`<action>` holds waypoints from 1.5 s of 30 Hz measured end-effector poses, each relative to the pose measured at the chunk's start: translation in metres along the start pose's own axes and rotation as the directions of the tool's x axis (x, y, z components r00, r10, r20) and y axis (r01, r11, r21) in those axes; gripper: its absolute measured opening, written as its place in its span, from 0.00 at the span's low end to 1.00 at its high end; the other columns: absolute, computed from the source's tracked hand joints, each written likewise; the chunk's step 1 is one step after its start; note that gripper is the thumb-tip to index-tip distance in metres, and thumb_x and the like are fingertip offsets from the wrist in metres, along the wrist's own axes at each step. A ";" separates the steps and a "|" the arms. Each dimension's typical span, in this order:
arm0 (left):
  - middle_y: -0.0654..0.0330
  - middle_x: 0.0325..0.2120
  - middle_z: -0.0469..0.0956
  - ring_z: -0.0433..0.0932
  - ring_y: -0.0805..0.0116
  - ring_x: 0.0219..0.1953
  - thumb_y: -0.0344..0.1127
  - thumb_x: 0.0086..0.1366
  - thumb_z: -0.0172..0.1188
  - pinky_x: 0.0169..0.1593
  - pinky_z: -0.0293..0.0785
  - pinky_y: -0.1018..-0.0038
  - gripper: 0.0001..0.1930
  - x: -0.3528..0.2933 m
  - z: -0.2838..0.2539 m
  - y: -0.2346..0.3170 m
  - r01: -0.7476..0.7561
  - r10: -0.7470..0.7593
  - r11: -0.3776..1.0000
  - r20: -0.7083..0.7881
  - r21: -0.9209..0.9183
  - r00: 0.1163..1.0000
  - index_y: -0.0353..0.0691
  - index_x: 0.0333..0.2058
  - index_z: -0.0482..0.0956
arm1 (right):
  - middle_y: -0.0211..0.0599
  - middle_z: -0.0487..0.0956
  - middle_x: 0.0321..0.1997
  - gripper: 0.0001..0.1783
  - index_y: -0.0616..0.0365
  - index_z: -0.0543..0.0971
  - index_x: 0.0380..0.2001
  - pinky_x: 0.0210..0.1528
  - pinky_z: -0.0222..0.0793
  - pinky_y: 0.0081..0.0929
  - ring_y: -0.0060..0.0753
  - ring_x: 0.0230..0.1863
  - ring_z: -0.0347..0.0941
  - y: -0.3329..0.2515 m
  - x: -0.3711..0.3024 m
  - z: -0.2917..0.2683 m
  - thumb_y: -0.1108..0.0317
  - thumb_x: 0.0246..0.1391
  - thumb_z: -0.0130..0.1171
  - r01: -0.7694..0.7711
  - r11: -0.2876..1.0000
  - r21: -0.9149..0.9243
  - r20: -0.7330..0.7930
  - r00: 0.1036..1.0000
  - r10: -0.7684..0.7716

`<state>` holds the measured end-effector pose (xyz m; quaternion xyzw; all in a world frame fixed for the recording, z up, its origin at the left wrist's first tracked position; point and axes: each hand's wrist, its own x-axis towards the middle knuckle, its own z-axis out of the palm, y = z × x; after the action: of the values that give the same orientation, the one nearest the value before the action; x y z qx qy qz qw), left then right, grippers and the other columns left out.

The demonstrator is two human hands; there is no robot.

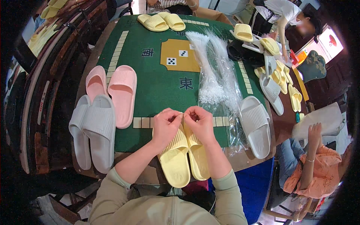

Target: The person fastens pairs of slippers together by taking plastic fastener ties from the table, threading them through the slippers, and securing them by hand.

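The left hand (pixel 167 126) and the right hand (pixel 200 123) are pinching close together at the toe ends of two yellow slippers (pixel 175 168), anything between the fingertips being too small to tell. On the green tabletop (pixel 146 90), clear plastic strips (pixel 211 80) are lying beyond the right hand, while pink slippers (pixel 123 95) and grey slippers (pixel 99 131) are resting at the left. At the right, a seated person (pixel 313 172) in orange is holding up a pale, translucent sheet (pixel 320 118).

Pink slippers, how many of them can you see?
2. One pink slipper sits left on the green tabletop, partly covered by grey slippers; the other pink slipper lies right of it, toward your left hand.
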<state>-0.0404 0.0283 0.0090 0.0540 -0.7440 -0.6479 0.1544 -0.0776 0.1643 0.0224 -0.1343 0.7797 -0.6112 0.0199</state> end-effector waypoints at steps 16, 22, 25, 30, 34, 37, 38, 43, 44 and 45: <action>0.59 0.24 0.76 0.74 0.74 0.25 0.28 0.60 0.59 0.29 0.69 0.77 0.06 0.003 -0.001 0.009 0.015 -0.015 1.000 0.015 -0.005 1.000 0.31 0.33 0.81 | 0.30 0.76 0.22 0.03 0.63 0.77 0.27 0.25 0.65 0.16 0.14 0.22 0.68 -0.007 -0.001 0.005 0.75 0.50 0.60 0.065 0.995 -0.079 -0.079 0.994 -0.071; 0.64 0.26 0.78 0.71 0.81 0.28 0.32 0.63 0.59 0.33 0.68 0.80 0.09 0.005 -0.004 0.000 0.181 -0.169 0.954 0.071 -0.240 0.983 0.32 0.36 0.81 | 0.23 0.76 0.24 0.02 0.63 0.78 0.29 0.28 0.65 0.13 0.10 0.25 0.67 -0.002 -0.001 0.002 0.75 0.53 0.60 -0.053 0.993 0.108 -0.071 0.996 0.061; 0.67 0.29 0.80 0.71 0.82 0.30 0.33 0.64 0.58 0.36 0.68 0.80 0.09 0.009 -0.007 0.007 0.296 -0.266 0.902 0.134 -0.316 0.955 0.33 0.36 0.82 | 0.22 0.77 0.26 0.03 0.62 0.78 0.32 0.29 0.65 0.12 0.09 0.26 0.68 -0.002 0.000 0.000 0.74 0.54 0.60 -0.061 0.982 0.181 -0.014 0.998 0.064; 0.73 0.22 0.73 0.60 0.88 0.20 0.37 0.60 0.62 0.22 0.50 0.87 0.09 0.016 -0.013 0.001 0.481 -0.380 0.740 0.297 -0.470 0.876 0.38 0.35 0.82 | 0.21 0.76 0.27 0.03 0.62 0.78 0.32 0.29 0.64 0.11 0.08 0.27 0.67 -0.006 0.000 -0.003 0.75 0.54 0.60 -0.094 0.971 0.222 0.005 0.995 0.096; 0.74 0.23 0.71 0.60 0.87 0.22 0.37 0.60 0.60 0.24 0.52 0.87 0.08 0.020 -0.015 -0.002 0.547 -0.403 0.693 0.376 -0.470 0.834 0.39 0.33 0.81 | 0.19 0.75 0.27 0.02 0.61 0.78 0.32 0.30 0.62 0.11 0.08 0.27 0.66 -0.002 0.001 -0.005 0.75 0.54 0.60 -0.059 0.978 0.198 0.018 0.998 0.057; 0.74 0.21 0.69 0.59 0.87 0.21 0.36 0.60 0.61 0.23 0.51 0.86 0.07 0.023 -0.020 -0.002 0.589 -0.387 0.644 0.457 -0.488 0.801 0.38 0.31 0.80 | 0.18 0.75 0.27 0.02 0.61 0.78 0.32 0.30 0.62 0.10 0.08 0.27 0.65 -0.004 0.001 -0.005 0.74 0.54 0.59 -0.103 0.959 0.264 0.042 0.995 0.095; 0.74 0.18 0.67 0.57 0.87 0.20 0.35 0.59 0.61 0.22 0.49 0.86 0.07 0.025 -0.020 -0.005 0.598 -0.380 0.636 0.477 -0.487 0.793 0.38 0.30 0.80 | 0.18 0.75 0.27 0.02 0.61 0.78 0.32 0.30 0.62 0.10 0.08 0.27 0.65 -0.002 0.001 -0.005 0.74 0.54 0.59 -0.104 0.959 0.264 0.042 0.994 0.096; 0.75 0.17 0.64 0.55 0.87 0.18 0.34 0.58 0.61 0.21 0.47 0.86 0.05 0.027 -0.022 -0.011 0.626 -0.362 0.626 0.537 -0.466 0.762 0.39 0.28 0.78 | 0.18 0.74 0.25 0.02 0.61 0.78 0.30 0.29 0.61 0.11 0.08 0.26 0.64 0.003 0.001 -0.006 0.74 0.55 0.58 -0.124 0.959 0.254 0.091 0.990 0.104; 0.75 0.17 0.64 0.55 0.87 0.18 0.34 0.58 0.61 0.21 0.47 0.86 0.05 0.027 -0.022 -0.011 0.632 -0.372 0.620 0.536 -0.465 0.758 0.40 0.27 0.78 | 0.17 0.73 0.25 0.03 0.61 0.78 0.30 0.29 0.61 0.11 0.08 0.26 0.64 0.003 0.001 -0.006 0.73 0.55 0.58 -0.133 0.964 0.232 0.109 0.988 0.110; 0.75 0.17 0.64 0.55 0.87 0.18 0.34 0.57 0.61 0.21 0.47 0.86 0.05 0.027 -0.021 -0.011 0.640 -0.381 0.613 0.536 -0.464 0.754 0.40 0.26 0.77 | 0.17 0.72 0.24 0.03 0.61 0.78 0.29 0.29 0.60 0.12 0.08 0.26 0.63 0.000 0.001 -0.005 0.73 0.54 0.58 -0.136 0.966 0.221 0.108 0.988 0.114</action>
<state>-0.0607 -0.0012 0.0050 0.0860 -0.4529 -0.8687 -0.1814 -0.0794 0.1690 0.0234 -0.1103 0.7096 -0.6871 0.1105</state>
